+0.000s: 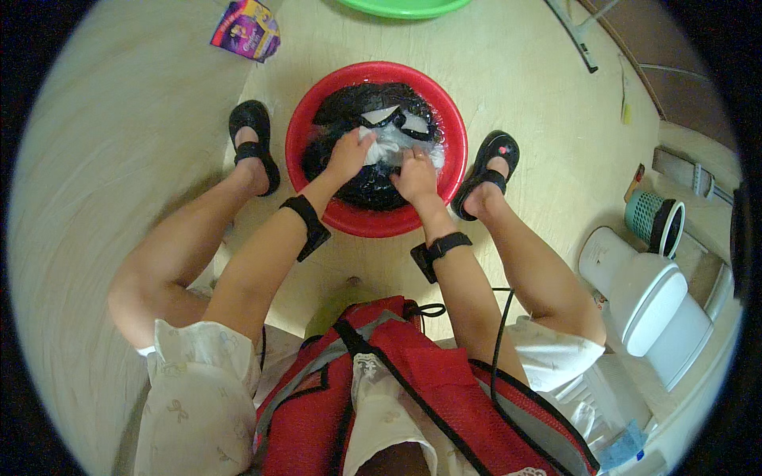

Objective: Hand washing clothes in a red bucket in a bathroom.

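Observation:
A red basin (379, 226) on the floor between my feet holds water and dark, wet clothes (349, 103). Across them lies a wet white cloth (385, 147), bunched between my two hands. My left hand (348, 156) is closed on its left end, thumb uppermost. My right hand (416, 176) is bent over its right side, fingers curled into the wet fabric; their tips are partly hidden. Two pale patches (381, 115) show on the dark cloth just beyond my hands.
A purple pouch (248, 32) lies at the far left, and a green basin (409, 6) stands at the far edge. To the right are a white toilet (651, 305) and a green perforated basket (641, 216). My black-shod feet (255, 147) flank the red basin.

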Demonstrator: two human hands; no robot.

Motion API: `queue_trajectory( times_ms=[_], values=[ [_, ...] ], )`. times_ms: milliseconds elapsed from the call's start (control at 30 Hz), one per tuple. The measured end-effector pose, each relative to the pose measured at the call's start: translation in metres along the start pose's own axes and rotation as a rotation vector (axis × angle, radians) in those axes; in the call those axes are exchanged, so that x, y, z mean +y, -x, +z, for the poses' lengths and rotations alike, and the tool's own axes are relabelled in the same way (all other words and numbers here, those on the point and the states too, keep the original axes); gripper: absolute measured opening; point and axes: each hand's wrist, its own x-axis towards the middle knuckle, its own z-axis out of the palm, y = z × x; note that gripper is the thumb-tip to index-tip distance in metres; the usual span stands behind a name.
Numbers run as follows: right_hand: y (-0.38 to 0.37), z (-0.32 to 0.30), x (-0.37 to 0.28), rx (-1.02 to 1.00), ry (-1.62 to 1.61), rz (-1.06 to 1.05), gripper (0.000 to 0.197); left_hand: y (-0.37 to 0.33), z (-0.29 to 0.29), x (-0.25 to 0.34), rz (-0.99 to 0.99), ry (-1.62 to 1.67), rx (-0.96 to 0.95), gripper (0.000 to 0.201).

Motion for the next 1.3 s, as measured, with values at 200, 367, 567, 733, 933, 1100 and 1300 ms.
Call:
queue_trajectory(
  times_ms=[200,367,567,733,933,1100,1300],
  values=[
    [0.046,-0.047,-0.031,0.512,-0.455,-0.233,0.092,0.04,-0.054,0.126,-0.027,0.706,-0.138,0.031],
    [0.073,-0.101,-0.079,0.552,-1.107,-0.248,0.085,0.09,-0.097,0.212,-0.145,1.223,-0.345,0.025],
    [0.053,-0.098,-0.058,0.675,-0.976,-0.297,0.048,0.132,-0.138,0.282,0.008,1.48,-0.279,0.026],
    [0.07,-0.142,-0.071,0.319,-1.64,-0.105,0.025,0.112,-0.199,0.236,0.184,1.633,-0.373,0.029],
    [0.093,-0.189,-0.087,0.311,-2.003,-0.224,0.022,0.11,-0.163,0.176,-0.038,1.324,-0.001,0.042],
    [0.103,-0.192,-0.095,0.339,-2.042,-0.252,0.025,0.137,-0.09,0.19,-0.22,1.389,-0.33,0.055],
    [0.12,-0.174,-0.101,-0.005,-2.433,-0.263,0.035,0.114,-0.056,0.183,-0.11,1.806,-0.369,0.054]
  ],
)
